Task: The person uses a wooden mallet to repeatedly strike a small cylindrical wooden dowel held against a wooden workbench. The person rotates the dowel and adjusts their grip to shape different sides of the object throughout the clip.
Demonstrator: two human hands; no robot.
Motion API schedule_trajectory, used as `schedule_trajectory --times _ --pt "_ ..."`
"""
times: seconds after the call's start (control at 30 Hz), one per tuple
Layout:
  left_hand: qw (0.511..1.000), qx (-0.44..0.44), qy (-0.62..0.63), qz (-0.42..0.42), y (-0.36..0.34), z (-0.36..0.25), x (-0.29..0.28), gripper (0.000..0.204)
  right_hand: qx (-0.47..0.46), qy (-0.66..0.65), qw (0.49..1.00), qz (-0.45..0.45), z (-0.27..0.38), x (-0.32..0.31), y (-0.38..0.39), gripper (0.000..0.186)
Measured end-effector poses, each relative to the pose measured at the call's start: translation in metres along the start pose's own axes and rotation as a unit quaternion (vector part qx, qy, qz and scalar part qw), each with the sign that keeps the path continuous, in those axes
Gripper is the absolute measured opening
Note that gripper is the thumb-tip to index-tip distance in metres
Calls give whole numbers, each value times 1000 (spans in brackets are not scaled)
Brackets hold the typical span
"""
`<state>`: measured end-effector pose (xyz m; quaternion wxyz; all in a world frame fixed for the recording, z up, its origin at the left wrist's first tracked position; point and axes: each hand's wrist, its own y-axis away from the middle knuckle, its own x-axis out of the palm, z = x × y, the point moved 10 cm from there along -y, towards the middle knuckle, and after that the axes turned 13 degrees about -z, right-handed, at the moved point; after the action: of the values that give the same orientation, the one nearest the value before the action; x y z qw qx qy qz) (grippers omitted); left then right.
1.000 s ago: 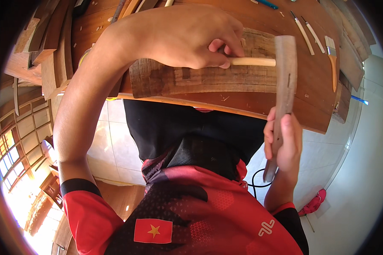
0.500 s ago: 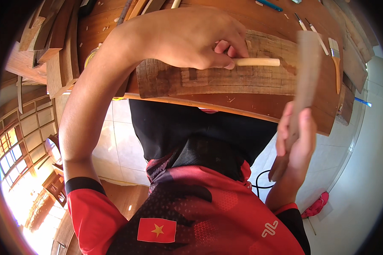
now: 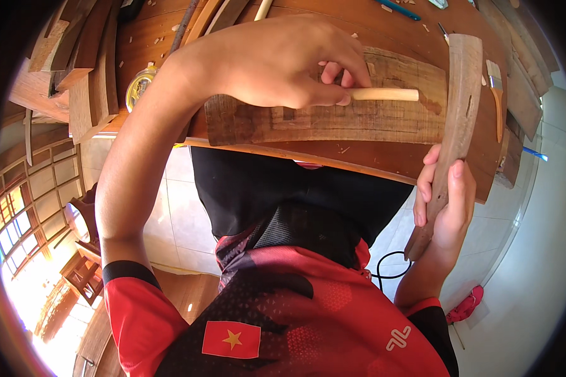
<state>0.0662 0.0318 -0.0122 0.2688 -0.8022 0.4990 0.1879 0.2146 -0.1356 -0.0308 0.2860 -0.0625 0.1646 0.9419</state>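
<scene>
My left hand (image 3: 295,72) is over a dark, rough wooden board (image 3: 245,125), fingers closed on a pale round wooden handle (image 3: 387,94); whatever is at its other end is hidden under the hand. My right hand (image 3: 449,198) grips the lower part of a long, flat brown wooden bar (image 3: 462,75), held upright in the picture just right of the handle’s end, with a gap between them. Faint rectangular cuts or marks show on the board, partly covered by my left hand.
The wooden table (image 3: 377,160) carries a yellow tape roll or measure (image 3: 138,88), a paintbrush (image 3: 497,94), a blue tool (image 3: 399,11), slim tools and wood chips. Stacked planks (image 3: 82,75) flank the left side, more planks (image 3: 522,81) the right. A black cable (image 3: 390,254) hangs below.
The wooden bar in my right hand has moved right, away from the handle’s end, where it was a second ago. My left hand and handle sit slightly further right in the picture.
</scene>
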Motion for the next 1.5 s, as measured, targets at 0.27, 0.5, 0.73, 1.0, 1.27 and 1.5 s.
schedule_trajectory --times 0.27,0.5,0.73,1.0,1.27,1.5 --pt "994 -29 87 -60 26 -9 -30 20 -25 -31 999 32 6 6 -1 44" --pt "965 -96 155 -189 78 11 -63 18 -33 1 999 13 16 31 -1 16" --pt "929 -144 152 -307 116 -1 -83 23 -271 140 952 34 61 105 -5 26" --pt "903 -171 168 -356 139 -8 -67 22 -328 189 924 47 52 143 -16 33" --pt "869 -183 236 -394 148 -3 -57 22 -348 208 914 19 53 150 -5 29" --pt "892 -194 203 -354 146 -6 -51 22 -386 228 892 -62 58 146 11 28"
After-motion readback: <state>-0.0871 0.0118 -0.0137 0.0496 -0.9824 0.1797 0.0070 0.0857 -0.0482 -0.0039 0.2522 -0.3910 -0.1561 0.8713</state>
